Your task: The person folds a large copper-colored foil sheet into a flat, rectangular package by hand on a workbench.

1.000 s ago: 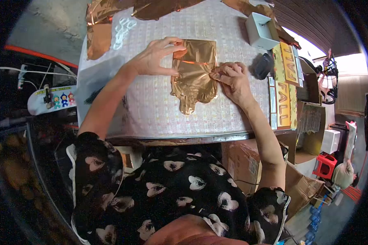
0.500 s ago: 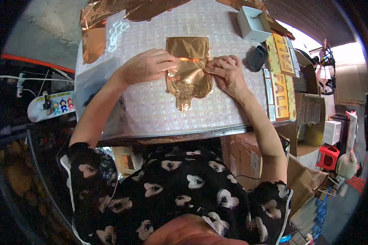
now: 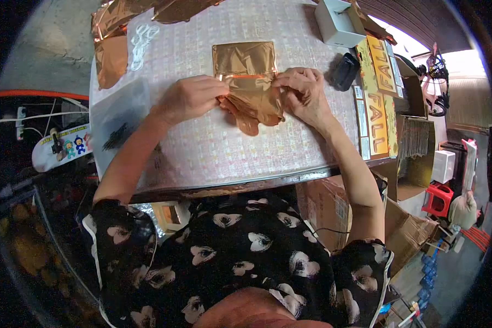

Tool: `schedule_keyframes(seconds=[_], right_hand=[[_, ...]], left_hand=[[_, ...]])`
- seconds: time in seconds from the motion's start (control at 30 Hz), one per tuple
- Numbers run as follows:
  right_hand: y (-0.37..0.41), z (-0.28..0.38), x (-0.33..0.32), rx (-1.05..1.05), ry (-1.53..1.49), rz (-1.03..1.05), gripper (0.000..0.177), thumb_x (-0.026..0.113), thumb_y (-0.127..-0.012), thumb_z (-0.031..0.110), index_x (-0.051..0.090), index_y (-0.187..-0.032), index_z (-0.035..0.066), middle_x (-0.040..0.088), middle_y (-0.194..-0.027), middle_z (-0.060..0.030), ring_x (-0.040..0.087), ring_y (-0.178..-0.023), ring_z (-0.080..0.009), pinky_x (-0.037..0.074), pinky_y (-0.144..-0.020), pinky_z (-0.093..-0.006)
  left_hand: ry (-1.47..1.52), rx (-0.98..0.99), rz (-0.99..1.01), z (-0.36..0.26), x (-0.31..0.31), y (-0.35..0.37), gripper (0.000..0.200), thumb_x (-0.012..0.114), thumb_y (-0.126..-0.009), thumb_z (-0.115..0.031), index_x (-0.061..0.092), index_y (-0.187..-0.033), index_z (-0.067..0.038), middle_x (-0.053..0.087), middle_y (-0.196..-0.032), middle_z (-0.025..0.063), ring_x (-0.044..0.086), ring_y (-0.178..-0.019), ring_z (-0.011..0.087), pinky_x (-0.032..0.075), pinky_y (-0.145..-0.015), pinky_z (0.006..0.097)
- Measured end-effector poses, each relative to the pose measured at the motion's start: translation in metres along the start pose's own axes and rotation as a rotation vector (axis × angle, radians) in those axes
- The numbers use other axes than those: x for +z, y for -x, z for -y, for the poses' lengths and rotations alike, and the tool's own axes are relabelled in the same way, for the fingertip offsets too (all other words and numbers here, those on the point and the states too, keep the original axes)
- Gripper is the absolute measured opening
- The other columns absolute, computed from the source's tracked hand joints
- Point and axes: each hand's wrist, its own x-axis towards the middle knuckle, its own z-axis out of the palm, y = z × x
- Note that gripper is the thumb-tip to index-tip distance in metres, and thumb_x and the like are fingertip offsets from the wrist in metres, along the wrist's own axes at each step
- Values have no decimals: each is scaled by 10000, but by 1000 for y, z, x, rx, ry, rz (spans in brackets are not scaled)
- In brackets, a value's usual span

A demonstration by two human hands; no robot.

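Crumpled gold foil balloon (image 3: 250,82); half-folded

Daylight pours in from the upper right of the frame, blown out white there. The pale checked bench (image 3: 213,147) is evenly lit, and the crinkled copper foil sheet (image 3: 246,57) glints. Fisheye bending curves the edges into a black ring, and the lower left is dim.

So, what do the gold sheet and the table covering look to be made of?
The gold sheet: likely thin metallic foil or metallised film, glossy; sharp creases and bright glints show where the left hand and right hand pinch it. The table covering: probably plastic or vinyl cloth, pale, small grid pattern, slight sheen; could be fabric.
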Motion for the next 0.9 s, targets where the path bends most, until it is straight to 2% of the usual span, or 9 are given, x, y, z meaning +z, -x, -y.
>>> schedule_keyframes(seconds=[0.07, 0.17, 0.4, 0.6, 0.9], right_hand=[[1, -3, 1, 22, -19, 4, 307, 677, -824, 18, 756, -1088, 154, 732, -1081, -24, 599, -1198, -229, 257, -1160, -486], [3, -4, 3, 45, -16, 2, 299, 700, -826, 37, 751, -1097, 154, 736, -1098, -32, 591, -1230, -242, 246, -1170, -483], [2, 5, 3, 43, 37, -26, 270, 737, -837, 48, 753, -1082, 162, 747, -1122, -17, 588, -1236, -248, 268, -1144, -468], [-2, 8, 7, -24, 181, -62, 265, 783, -785, 92, 766, -1041, 161, 744, -1123, -1, 606, -1108, -236, 332, -1027, -421], [-7, 10, 8, -12, 193, -40, 244, 762, -818, 88, 777, -1048, 170, 721, -1104, 17, 601, -1082, -224, 338, -1008, -412]], left_hand=[[229, -253, -15, -4, 0, 2, 314, 761, -791, -1, 739, -1102, -44, 754, -1142, 109, 727, -1069, 289, 594, -938, 386], [277, -333, -46, -6, 2, 3, 301, 750, -813, 7, 741, -1111, -39, 759, -1161, 125, 730, -1083, 289, 588, -952, 386], [334, -402, -55, -8, 2, 4, 297, 768, -791, 20, 750, -1084, -28, 763, -1150, 127, 733, -1083, 293, 586, -956, 383], [331, -411, -35, -12, -6, 1, 301, 795, -779, 0, 749, -1075, -36, 763, -1127, 123, 735, -1065, 289, 586, -954, 386], [326, -381, -58, -11, 1, 5, 344, 807, -753, 9, 737, -1085, -47, 751, -1134, 115, 732, -1054, 287, 590, -945, 384]])
